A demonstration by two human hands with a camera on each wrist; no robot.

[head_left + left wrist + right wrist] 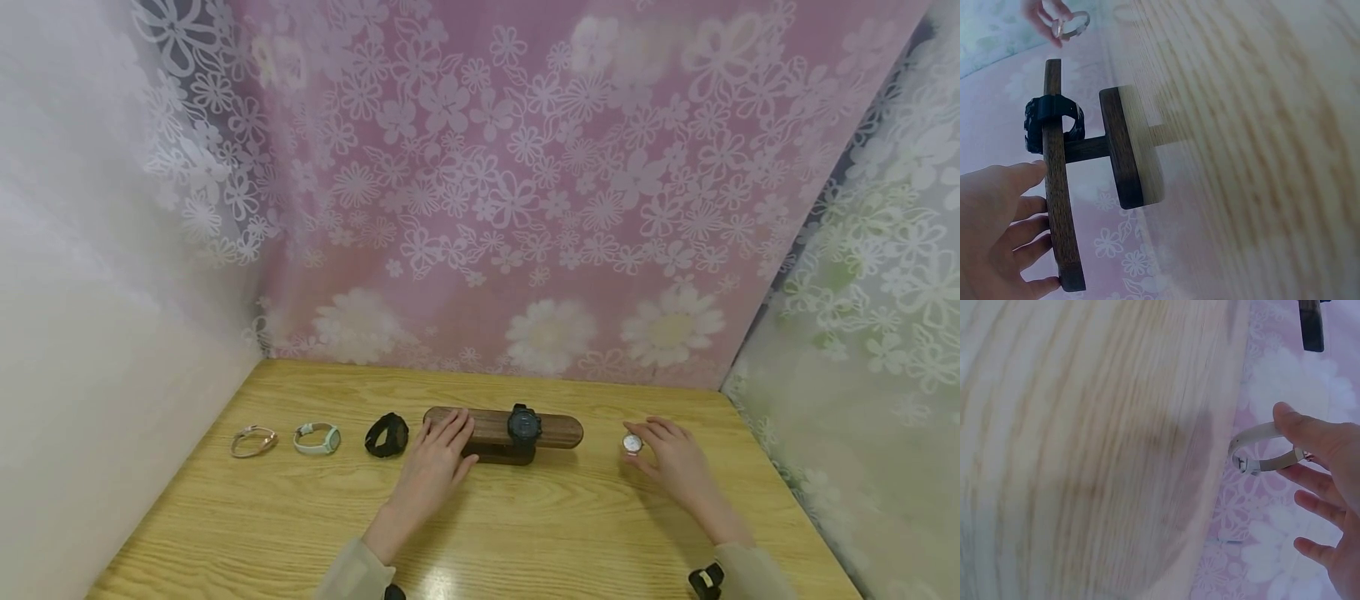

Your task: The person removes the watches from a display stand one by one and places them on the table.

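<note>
A dark wooden watch stand (558, 431) with a rounded bar on a low base stands on the table. Around its bar, right of the middle, sits a black digital watch (524, 425). My left hand (431, 471) rests on the left part of the bar; in the left wrist view its fingertips (1040, 206) touch the bar's top face. Right of the stand, my right hand (678, 462) pinches a small white-faced watch (632, 443) between thumb and fingers. In the right wrist view its pale strap (1259, 432) forms a fastened loop, while the other fingers are spread.
Left of the stand, a black watch (401, 433), a mint-green watch (317, 448) and a thin rose-gold watch (253, 453) lie in a row on the wooden table (540, 533). A pink flowered curtain (480, 208) hangs behind, with pale curtains at both sides.
</note>
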